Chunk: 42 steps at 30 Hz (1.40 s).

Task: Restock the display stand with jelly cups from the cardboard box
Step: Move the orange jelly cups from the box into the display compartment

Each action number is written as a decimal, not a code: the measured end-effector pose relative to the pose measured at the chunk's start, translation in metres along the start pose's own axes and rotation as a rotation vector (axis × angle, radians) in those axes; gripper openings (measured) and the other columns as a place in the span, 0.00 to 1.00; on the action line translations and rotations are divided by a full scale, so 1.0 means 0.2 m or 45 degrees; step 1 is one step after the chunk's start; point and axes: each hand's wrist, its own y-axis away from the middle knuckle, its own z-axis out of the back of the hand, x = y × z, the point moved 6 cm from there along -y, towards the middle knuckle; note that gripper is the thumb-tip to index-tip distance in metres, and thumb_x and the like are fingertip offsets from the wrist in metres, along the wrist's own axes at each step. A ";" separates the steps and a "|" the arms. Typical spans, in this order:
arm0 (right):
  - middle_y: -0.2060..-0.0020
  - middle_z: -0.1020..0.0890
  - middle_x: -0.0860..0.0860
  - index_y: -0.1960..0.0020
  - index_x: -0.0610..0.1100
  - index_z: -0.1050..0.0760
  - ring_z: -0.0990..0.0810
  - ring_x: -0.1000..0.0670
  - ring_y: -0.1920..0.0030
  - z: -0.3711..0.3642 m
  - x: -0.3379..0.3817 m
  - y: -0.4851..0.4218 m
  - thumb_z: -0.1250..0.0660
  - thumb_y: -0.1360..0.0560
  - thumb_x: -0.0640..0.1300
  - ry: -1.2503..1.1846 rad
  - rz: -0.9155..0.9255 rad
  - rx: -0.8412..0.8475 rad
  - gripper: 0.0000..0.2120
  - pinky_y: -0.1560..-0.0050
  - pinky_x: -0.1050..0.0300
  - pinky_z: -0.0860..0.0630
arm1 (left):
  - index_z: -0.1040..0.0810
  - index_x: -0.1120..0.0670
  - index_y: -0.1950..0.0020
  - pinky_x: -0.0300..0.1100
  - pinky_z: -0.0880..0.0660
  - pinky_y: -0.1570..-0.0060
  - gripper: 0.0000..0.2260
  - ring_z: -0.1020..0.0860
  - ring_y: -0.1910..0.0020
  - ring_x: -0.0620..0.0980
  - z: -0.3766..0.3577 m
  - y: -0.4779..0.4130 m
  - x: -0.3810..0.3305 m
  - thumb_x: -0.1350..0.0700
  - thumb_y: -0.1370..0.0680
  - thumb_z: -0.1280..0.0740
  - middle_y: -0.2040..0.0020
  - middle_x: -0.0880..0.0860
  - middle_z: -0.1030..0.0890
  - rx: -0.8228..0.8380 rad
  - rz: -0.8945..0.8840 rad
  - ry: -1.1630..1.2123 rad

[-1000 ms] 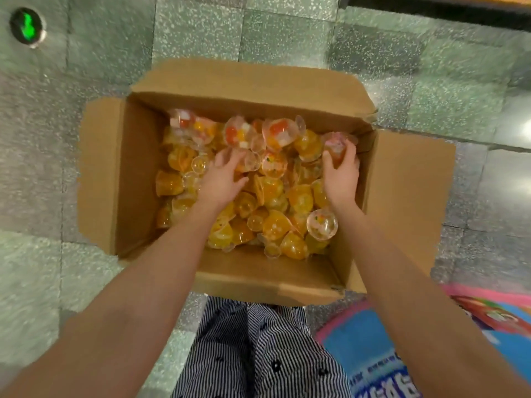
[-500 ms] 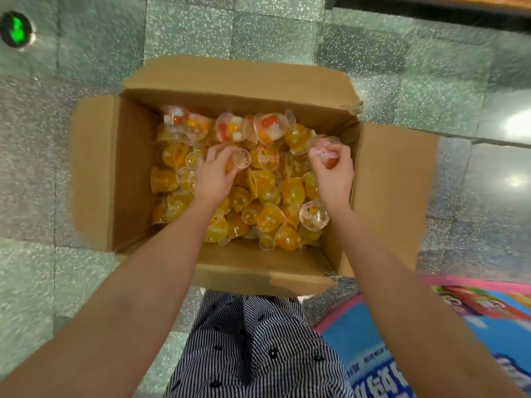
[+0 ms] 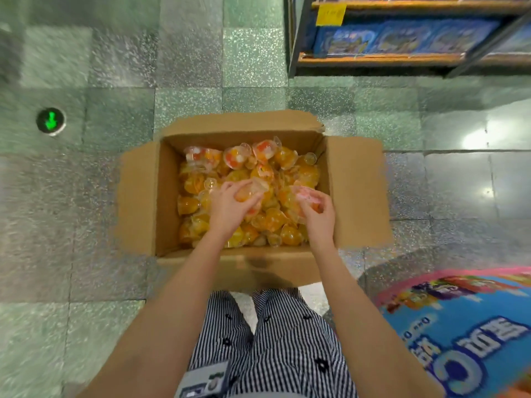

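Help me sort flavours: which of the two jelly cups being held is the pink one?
The pink jelly cup is the one the right hand holds; the left hand grips an orange jelly cup, like most of the pile.

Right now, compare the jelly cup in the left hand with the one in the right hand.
The left cup, gripped by the left hand, looks orange-yellow; the right cup, gripped by the right hand, looks pink-red. The left cup sits over the middle of the cardboard box; the right cup is nearer its right wall. Both are small clear cups held above the pile.
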 end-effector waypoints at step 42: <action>0.53 0.21 0.55 0.45 0.42 0.24 0.22 0.55 0.53 1.14 -1.47 3.34 0.28 0.26 0.39 -0.914 0.248 -1.445 0.11 0.66 0.69 0.25 | 0.22 0.51 0.52 0.44 0.23 0.59 0.21 0.21 0.57 0.50 -0.52 3.01 0.19 0.39 0.37 0.29 0.56 0.51 0.19 1.303 -0.702 0.108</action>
